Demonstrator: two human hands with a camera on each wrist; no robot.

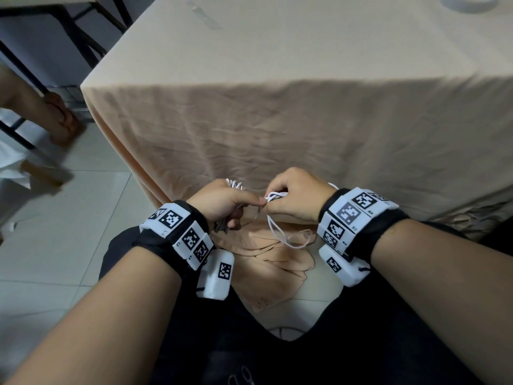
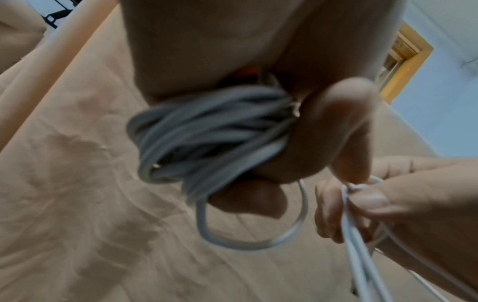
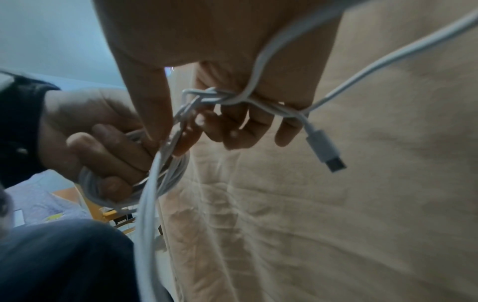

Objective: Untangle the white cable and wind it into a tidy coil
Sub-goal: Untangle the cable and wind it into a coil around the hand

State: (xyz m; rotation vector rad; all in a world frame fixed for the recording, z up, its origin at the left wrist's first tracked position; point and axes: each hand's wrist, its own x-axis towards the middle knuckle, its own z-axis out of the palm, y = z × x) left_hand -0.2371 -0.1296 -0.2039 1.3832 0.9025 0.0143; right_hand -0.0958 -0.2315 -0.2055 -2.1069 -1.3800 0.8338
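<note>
The white cable [image 1: 273, 196] hangs between your hands, below the table edge at 6 o'clock in the head view. Your left hand [image 1: 222, 202] grips the wound bundle [image 2: 207, 130]; your right hand [image 1: 294, 200] pinches a knot [image 3: 207, 97] of crossed strands, the plug [image 3: 326, 151] dangling at its 4 o'clock. It looks light, limp and smooth: hold beside the knot. The beige tablecloth [image 1: 277, 120] drapes behind.

A thin white plastic cable [image 1: 273, 226] hangs at centre frame against a plain beige fabric tablecloth [image 1: 277, 112]. Black wristbands carrying white blocks with black-and-white square marker patterns [image 1: 350, 215] sit lower centre, above pale grey floor tiles [image 1: 83, 218] at left.
</note>
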